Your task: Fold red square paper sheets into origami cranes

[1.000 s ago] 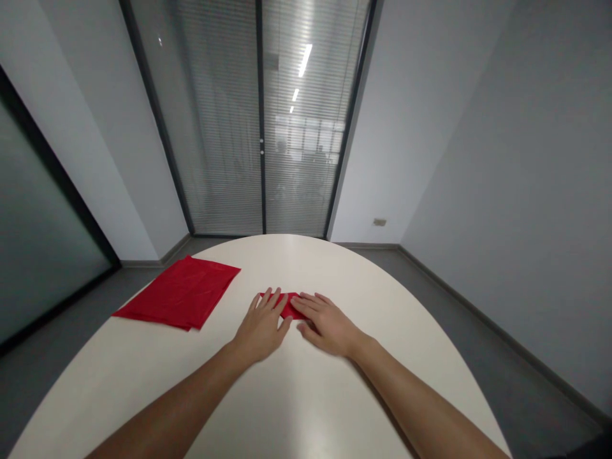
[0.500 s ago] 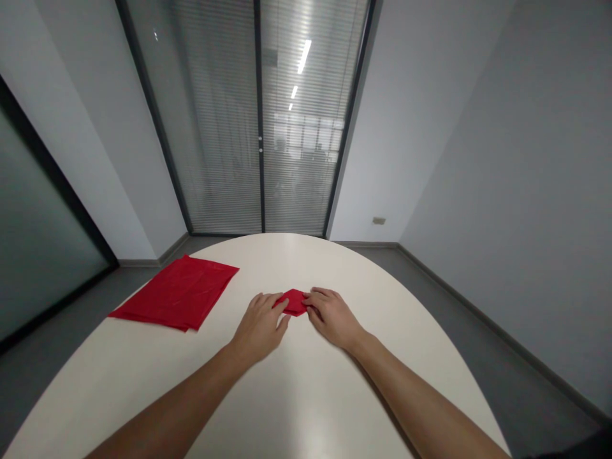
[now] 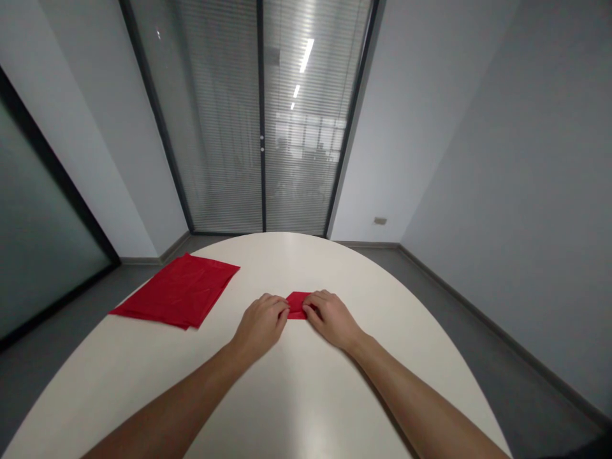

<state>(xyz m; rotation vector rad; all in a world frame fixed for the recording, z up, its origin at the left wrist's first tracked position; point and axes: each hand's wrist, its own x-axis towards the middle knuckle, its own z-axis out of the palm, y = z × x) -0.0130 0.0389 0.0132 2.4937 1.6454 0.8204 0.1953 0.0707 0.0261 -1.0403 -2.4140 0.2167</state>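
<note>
- Nearest me, both bare forearms [image 3: 167,401] reach in over the round white table [image 3: 291,401], one from each side.
- My left hand [image 3: 261,324] is gathered narrow, thumb and fingers pinching the left end of the small red piece [image 3: 297,306].
- My right hand [image 3: 333,320] is likewise narrow, holding the piece's right end; its fingers cover that edge, so I can't make out the corner there.
- The piece lies on the table between the two hands, folded, with slanting edges at its upper left and a crease line near its lower side.
- Off to my left, apart from the hands, larger red sheets [image 3: 179,292] lie overlapping and slightly offset, reaching the table's left edge.
- Beyond the table I see grey floor [image 3: 454,338], a pale wall [image 3: 401,127] with a small plate [image 3: 380,221] low down, and glass panels with blinds [image 3: 301,191].
</note>
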